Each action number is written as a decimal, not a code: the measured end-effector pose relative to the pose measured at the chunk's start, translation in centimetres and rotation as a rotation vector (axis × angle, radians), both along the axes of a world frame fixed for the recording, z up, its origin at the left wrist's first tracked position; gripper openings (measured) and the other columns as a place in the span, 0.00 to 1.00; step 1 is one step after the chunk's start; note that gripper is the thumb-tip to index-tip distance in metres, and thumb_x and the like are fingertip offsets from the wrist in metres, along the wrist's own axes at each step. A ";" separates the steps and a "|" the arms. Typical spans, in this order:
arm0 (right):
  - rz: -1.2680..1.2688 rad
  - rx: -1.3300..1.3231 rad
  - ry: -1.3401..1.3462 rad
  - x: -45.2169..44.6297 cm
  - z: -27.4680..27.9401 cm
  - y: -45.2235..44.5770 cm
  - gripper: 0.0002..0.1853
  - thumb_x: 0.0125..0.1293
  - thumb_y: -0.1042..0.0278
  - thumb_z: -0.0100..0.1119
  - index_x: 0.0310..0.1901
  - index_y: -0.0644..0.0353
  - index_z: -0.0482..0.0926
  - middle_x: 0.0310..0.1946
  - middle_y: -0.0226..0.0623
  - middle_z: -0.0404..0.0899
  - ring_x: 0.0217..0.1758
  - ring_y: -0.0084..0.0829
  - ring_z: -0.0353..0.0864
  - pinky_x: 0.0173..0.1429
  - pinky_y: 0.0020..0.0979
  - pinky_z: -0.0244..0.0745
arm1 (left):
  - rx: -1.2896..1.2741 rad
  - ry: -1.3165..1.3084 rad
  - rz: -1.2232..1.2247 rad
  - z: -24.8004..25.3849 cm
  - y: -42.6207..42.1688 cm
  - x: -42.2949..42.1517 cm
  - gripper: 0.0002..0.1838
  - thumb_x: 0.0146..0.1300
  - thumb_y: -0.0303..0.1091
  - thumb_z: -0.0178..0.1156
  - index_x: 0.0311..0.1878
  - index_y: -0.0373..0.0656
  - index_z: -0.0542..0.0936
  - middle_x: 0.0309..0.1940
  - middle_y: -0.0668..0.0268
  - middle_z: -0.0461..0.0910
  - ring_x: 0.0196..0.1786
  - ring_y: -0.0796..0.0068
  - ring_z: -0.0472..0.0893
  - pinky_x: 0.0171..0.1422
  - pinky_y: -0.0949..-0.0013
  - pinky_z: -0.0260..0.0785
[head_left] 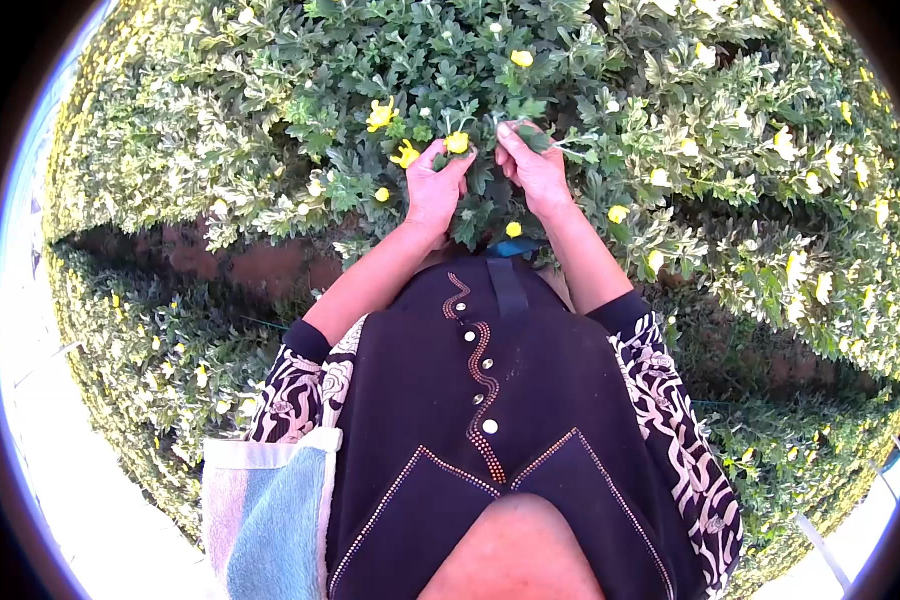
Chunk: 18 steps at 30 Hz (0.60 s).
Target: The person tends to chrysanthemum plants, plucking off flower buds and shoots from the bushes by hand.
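My left hand point(436, 186) is closed on a yellow flower point(457, 142) among the leaves, its thumb and fingers pressed together just below the bloom. To its right, my right hand point(536, 168) is closed round a leafy green stem point(568, 146) that sticks out past the fingers. A small gap parts the two hands. More yellow flowers point(380, 115) stand just left of and above my left hand. One yellow bloom point(513, 229) sits low between my wrists.
Dense rows of green plants point(670, 130) with yellow blooms and pale buds spread ahead and to both sides. Bare brown soil point(260, 266) shows between rows at the left. A striped towel point(275, 510) hangs at my left side.
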State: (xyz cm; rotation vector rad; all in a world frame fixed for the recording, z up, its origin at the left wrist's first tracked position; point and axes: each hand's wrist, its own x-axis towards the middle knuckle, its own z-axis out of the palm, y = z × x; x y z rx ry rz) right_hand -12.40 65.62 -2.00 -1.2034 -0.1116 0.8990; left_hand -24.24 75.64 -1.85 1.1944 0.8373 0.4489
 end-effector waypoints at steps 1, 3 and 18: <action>-0.080 -0.011 0.059 -0.1 -0.9 -0.6 0.08 0.65 0.62 0.65 0.37 0.56 0.79 0.23 0.27 0.78 0.19 0.16 0.70 0.19 0.20 0.58 | 0.013 -0.015 -0.003 -0.2 -0.1 -0.5 0.07 0.62 0.27 0.66 0.43 0.42 0.82 0.22 0.75 0.75 0.19 0.88 0.67 0.23 0.80 0.58; -0.250 -0.123 0.208 0.4 -3.3 -2.0 0.08 0.67 0.62 0.63 0.39 0.57 0.79 0.25 0.32 0.80 0.15 0.20 0.70 0.14 0.21 0.52 | 0.023 -0.030 -0.003 -0.6 -0.1 -1.6 0.07 0.62 0.27 0.65 0.43 0.41 0.82 0.22 0.75 0.75 0.19 0.88 0.68 0.23 0.80 0.58; -0.425 -0.670 0.403 6.2 -14.4 -5.1 0.15 0.69 0.64 0.57 0.54 0.58 0.74 0.30 0.37 0.81 0.09 0.23 0.59 0.14 0.26 0.55 | 0.057 -0.001 -0.102 1.1 -1.0 -4.5 0.08 0.62 0.25 0.65 0.44 0.39 0.83 0.28 0.77 0.77 0.24 0.91 0.68 0.28 0.81 0.60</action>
